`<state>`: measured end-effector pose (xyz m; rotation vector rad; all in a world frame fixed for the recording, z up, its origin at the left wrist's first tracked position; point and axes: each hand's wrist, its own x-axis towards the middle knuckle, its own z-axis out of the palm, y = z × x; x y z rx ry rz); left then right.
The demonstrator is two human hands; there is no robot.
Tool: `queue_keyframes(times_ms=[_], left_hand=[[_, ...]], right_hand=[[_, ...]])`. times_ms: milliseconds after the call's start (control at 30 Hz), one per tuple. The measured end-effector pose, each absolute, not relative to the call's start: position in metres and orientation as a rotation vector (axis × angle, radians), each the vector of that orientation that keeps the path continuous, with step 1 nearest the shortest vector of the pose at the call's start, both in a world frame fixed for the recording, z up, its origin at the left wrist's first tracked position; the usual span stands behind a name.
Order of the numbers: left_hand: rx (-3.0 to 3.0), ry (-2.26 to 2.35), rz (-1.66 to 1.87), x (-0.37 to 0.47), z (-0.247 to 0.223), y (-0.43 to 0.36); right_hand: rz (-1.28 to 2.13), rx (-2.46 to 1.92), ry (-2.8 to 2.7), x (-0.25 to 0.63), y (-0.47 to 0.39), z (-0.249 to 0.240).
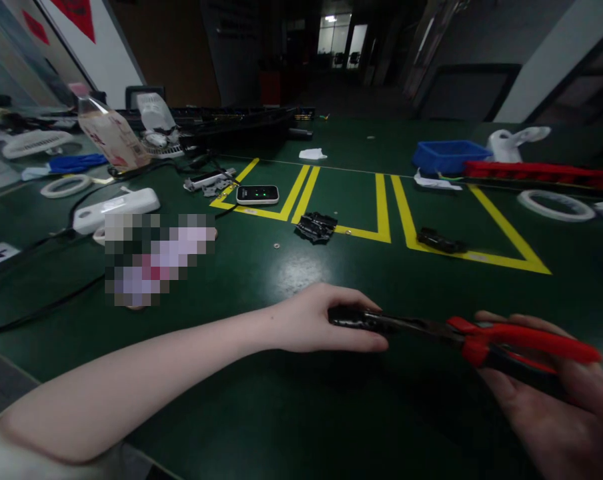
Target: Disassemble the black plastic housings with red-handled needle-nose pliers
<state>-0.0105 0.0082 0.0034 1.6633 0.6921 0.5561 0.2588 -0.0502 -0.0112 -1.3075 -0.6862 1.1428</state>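
Note:
My left hand [314, 319] grips a glossy black plastic part [354, 319] between thumb and fingers, above the green table. From the right, the long jaws of red-handled needle-nose pliers [481, 340] reach the part's right end; I cannot tell whether they are clamped on it. My right hand [556, 400] is closed around the pliers' red and black handles. Beyond my hands, a broken-looking black piece [315, 228] lies near the middle yellow-taped outline. Another black part [440, 241] rests on the right-hand outline's front edge.
A pixelated patch [161, 257] and a white device [116, 210] with cables lie at left. A small device with green lights [257, 195] sits in the left outline. At the back are a tilted bottle [111, 133], a blue bin [449, 157], a red strip [536, 177] and a tape roll [555, 205].

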Motion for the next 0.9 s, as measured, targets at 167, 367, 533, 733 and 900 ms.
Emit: queue_keyframes(times_ms=[167,367,533,733,900], left_hand=[[1.647,0.696,0.513,-0.011,0.003,0.007],[1.669,0.643,0.480,-0.012,0.005,0.007],[1.600,0.664,0.456,-0.012,0.010,0.005],[1.563,0.600,0.436,-0.013,0.007,0.007],[1.512,0.585,0.447,-0.015,0.005,0.008]], right_hand=[[1.212,-1.375,-0.495,0.233,-0.051,0.019],[1.191,-1.387,-0.481,0.237,-0.052,0.020],[1.221,-1.350,-0.480,0.241,-0.055,0.018],[1.197,-1.374,-0.402,0.238,-0.053,0.019],[1.171,-1.394,-0.386,0.237,-0.051,0.022]])
